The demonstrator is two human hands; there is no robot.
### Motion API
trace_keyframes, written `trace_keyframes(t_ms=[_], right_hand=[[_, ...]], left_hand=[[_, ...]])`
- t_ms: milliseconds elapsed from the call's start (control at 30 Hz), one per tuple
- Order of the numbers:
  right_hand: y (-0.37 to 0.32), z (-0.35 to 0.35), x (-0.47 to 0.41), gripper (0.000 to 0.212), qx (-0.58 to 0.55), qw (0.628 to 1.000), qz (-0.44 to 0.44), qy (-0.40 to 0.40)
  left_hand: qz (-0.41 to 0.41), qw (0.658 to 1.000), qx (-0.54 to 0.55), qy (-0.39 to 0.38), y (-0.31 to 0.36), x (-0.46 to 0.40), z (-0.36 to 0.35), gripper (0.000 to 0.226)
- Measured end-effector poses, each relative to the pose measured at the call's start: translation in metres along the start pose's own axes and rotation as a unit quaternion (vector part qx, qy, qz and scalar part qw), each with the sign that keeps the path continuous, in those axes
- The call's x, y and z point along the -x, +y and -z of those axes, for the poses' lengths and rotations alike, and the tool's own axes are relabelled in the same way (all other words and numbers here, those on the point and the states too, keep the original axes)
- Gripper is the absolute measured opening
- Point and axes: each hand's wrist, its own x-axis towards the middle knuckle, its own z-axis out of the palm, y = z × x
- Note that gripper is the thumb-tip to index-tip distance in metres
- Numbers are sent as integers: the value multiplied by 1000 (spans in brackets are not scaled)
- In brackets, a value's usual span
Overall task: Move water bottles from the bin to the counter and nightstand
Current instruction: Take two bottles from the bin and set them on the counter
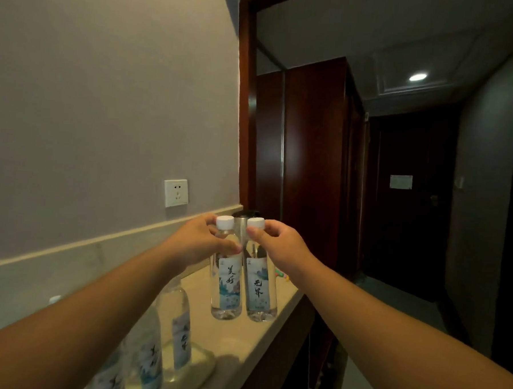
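Two bottles stand upright and touching on the pale counter (242, 336), which runs along the grey wall (91, 96) toward a dark wooden wardrobe (310, 155). Nearer to us on that counter, partly hidden under our left forearm, stand more water bottles (174, 318); we cannot count them for certain. The bin and the nightstand are not in view.

Our left hand (197, 241) grips the left bottle (227, 276) round its neck and shoulder, thumb across the front just under the white cap (225, 222). Our right hand (279, 243) pinches the right bottle (259, 280) at the neck below its own cap (255, 222). Whether both bases rest on the counter or hang just above it, we cannot tell.

We judge these full, so fairly heavy for their size, with thin clear plastic walls that would give under a squeeze. The labelled middle looks smooth and apt to slip; the neck, stiffened by the cap ring, is the surer place to hold. Tall and narrow, they would tip easily if nudged. Behind them a dark-lidded vessel (245, 214) stands close.
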Motion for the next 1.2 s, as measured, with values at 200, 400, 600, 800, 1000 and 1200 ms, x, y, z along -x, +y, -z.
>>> trace_keyframes(t_ms=[200, 400, 600, 800, 1000, 1200], right_hand=[[55, -3, -97, 17, -4, 996, 19, -91], [102, -29, -182, 9, 21, 980, 7, -198], [141, -86, -234, 8, 21, 962, 6, -272], [154, -127, -275, 21, -7, 949, 25, -314], [167, -156, -298, 22, -45, 932, 32, -358], [193, -165, -313, 24, -46, 912, 47, -404]], left_hand=[[68, 982, -174, 38, -21, -83, -4, 39], [145, 933, -324, 55, -43, -144, 9, 45], [211, 876, -430, 45, -81, -180, 28, 60], [313, 830, -461, -3, -108, -205, 40, 62], [398, 781, -481, -11, -125, -224, 36, 59], [425, 779, -458, 57, -136, -230, 41, 55]])
